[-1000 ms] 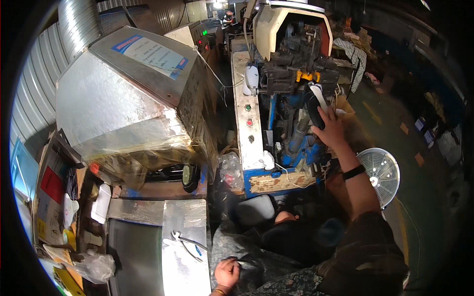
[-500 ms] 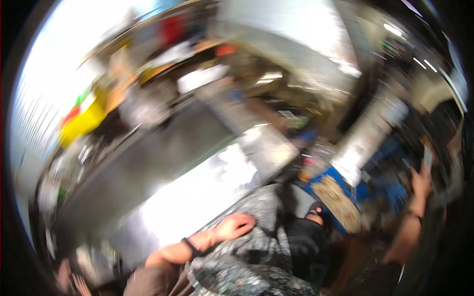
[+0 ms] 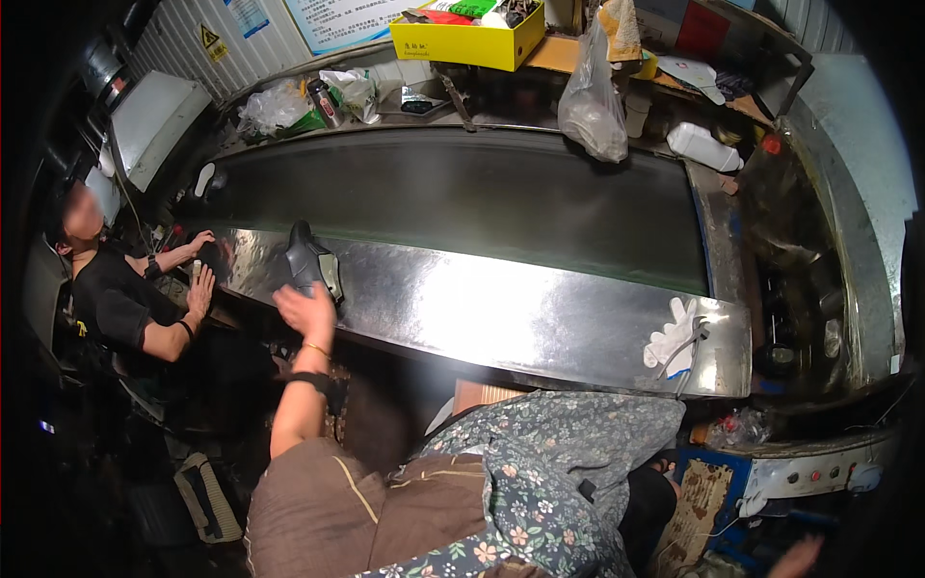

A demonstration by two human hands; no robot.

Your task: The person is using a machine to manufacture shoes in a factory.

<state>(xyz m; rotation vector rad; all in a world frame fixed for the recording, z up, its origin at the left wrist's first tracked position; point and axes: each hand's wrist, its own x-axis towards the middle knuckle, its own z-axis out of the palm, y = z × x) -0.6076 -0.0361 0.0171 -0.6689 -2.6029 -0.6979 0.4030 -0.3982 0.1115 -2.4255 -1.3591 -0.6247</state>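
A black shoe (image 3: 303,260) with a grey-green patch on one side is on the shiny metal ledge at the left. My left hand (image 3: 306,313) reaches to its near end, fingers stretched out; whether they touch the shoe I cannot tell. Down at the lower right rim, my right hand (image 3: 798,559) is blurred and partly cut off, near a machine panel with knobs (image 3: 814,477). White gloves (image 3: 670,339) lie at the ledge's right end, with a dark-handled tool (image 3: 696,337) across them.
Behind the ledge runs a long dark conveyor belt (image 3: 434,193), with a pale insole-shaped piece (image 3: 204,180) at its far left. A co-worker (image 3: 120,299) sits at the left with hands by the ledge. A plastic bag (image 3: 593,106) hangs over the belt; a white bottle (image 3: 705,146) lies behind.
The view has swung left from the right side and sharpened. My left hand has gone from my lap to the shoe. My right hand has dropped to the lower right rim.
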